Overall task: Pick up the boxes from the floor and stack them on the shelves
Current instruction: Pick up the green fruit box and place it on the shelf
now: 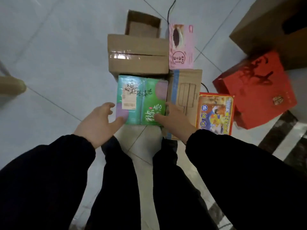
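While the green box (142,99) lies on the floor between both hands with its long axis running away from the person, the spread left hand (98,125) nears its left edge and the open right hand (176,118) already touches its right side.

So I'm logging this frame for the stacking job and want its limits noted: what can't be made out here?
Head view only:
- Shelves: none in frame.
- Green box: near bottom edge hidden by the left hand and right hand; whether it is lifted yet is unclear.
- Large cardboard box: cut off by the top-right edge.
- Red box: motion-blurred, print unreadable.
- Open carton: inside mostly hidden by its own walls.
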### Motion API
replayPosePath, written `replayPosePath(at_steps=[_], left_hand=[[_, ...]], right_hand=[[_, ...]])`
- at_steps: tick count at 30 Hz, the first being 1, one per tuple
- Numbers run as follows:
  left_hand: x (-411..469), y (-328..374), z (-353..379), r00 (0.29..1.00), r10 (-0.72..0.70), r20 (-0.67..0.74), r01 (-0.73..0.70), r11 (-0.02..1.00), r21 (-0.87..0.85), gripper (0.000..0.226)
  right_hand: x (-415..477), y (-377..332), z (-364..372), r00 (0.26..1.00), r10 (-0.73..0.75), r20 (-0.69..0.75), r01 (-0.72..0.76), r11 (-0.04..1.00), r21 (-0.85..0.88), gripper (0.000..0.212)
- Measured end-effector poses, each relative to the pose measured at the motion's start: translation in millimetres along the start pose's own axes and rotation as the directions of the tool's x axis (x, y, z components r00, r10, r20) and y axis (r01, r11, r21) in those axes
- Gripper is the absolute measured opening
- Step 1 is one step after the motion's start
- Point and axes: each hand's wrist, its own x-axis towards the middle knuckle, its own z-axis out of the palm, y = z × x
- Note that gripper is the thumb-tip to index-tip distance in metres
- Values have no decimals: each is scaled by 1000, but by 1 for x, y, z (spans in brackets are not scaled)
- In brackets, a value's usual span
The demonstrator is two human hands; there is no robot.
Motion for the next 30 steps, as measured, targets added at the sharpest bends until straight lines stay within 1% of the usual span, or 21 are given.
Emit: replayPosePath(at_steps=[2,5,9,12,13,15,17,18,19,21,22,23,25,27,30], left_hand=[[35,-27,27,1000,-16,25,17,999,-37,95],[82,-68,67,994,-80,76,89,988,-124,98],[137,-107,112,980,-169,106,191,951,-242,91],[162,-118,135,964,-220,150,257,918,-301,100],[166,-120,140,960,-224,166,265,918,-296,96],[174,-121,146,961,-218,171,261,920,-292,71],[176,-121,149,971,-186,151,227,918,-325,60],[175,-121,148,976,-176,128,210,916,-341,55],[172,-119,145,982,-162,93,185,913,-365,46],[161,-116,132,988,-155,10,144,888,-437,17],[153,-113,122,987,-161,-29,128,871,-475,10],[146,-113,112,985,-163,-57,111,852,-511,9],[127,-107,89,983,-166,-81,85,795,-600,20],[104,-101,66,979,-170,-110,42,702,-711,25],[70,-90,32,953,-239,-185,-17,570,-822,48]], right_hand=[[40,22,26,997,77,9,-77,993,93,85],[95,57,59,988,157,3,-156,974,162,72],[150,97,93,972,233,-24,-224,955,196,70],[174,112,110,961,273,-51,-255,938,235,70],[180,116,114,955,292,-46,-271,927,261,69],[187,121,121,948,318,-30,-290,897,334,67],[191,124,123,944,330,-25,-292,867,404,70],[189,124,122,947,322,-25,-280,858,430,71],[185,124,122,951,308,-15,-269,852,449,71],[169,117,117,958,288,-1,-249,829,500,71],[161,113,113,963,268,2,-228,815,533,71],[151,105,107,970,242,4,-203,802,561,69],[132,85,92,984,181,2,-143,774,617,68],[110,60,72,994,106,5,-81,734,674,71],[65,23,41,998,-56,11,35,748,663,61]])
